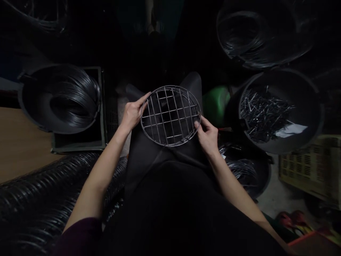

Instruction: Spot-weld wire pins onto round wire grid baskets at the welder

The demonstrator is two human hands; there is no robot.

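Observation:
A round wire rack point(170, 115) with a crossed grid of metal bars is held above my lap. More rings show beneath its rim, so it may be several racks stacked; I cannot tell. My left hand point(132, 113) grips its left edge, with the fingers partly hidden behind the rim. At the right edge my right hand point(207, 135) is closed on the rim, the thumb on top and the fingers outside and below. Dark cloth point(160, 167) covers my legs under the rack.
Left, a tub of coiled wire point(77, 96) rests on a crate point(80, 144), above stacked wire rings point(48, 192). Right are a tub of short metal rods point(266, 113), a green object point(217, 105), a bin of thin wire point(242, 170) and a yellow crate point(306, 167).

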